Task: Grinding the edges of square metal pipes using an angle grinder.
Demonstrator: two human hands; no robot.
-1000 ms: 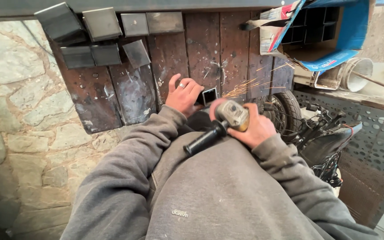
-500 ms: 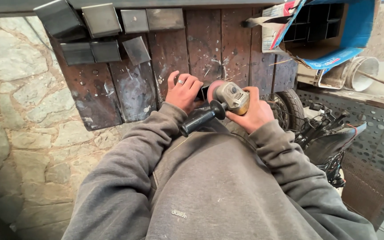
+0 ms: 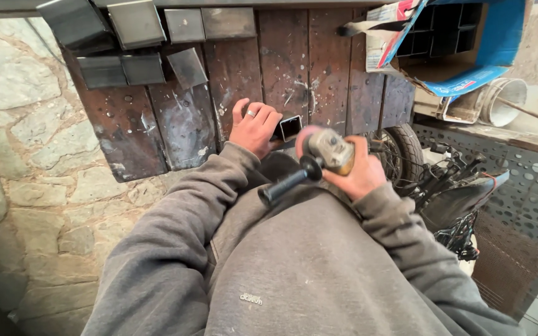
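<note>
Left hand (image 3: 255, 127) clamps square steel tube (image 3: 289, 127) on bench; right hand (image 3: 357, 171) grips angle grinder (image 3: 326, 151) just right of tube.

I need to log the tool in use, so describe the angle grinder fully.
The angle grinder is a small handheld one with a worn, yellowish-grey metal head and a black ribbed side handle that juts down-left toward the person's body. The right hand grips its body, hiding most of it. It is held tilted just right of the square steel tube, which the left hand steadies. No sparks show; the disc is hidden.
</note>
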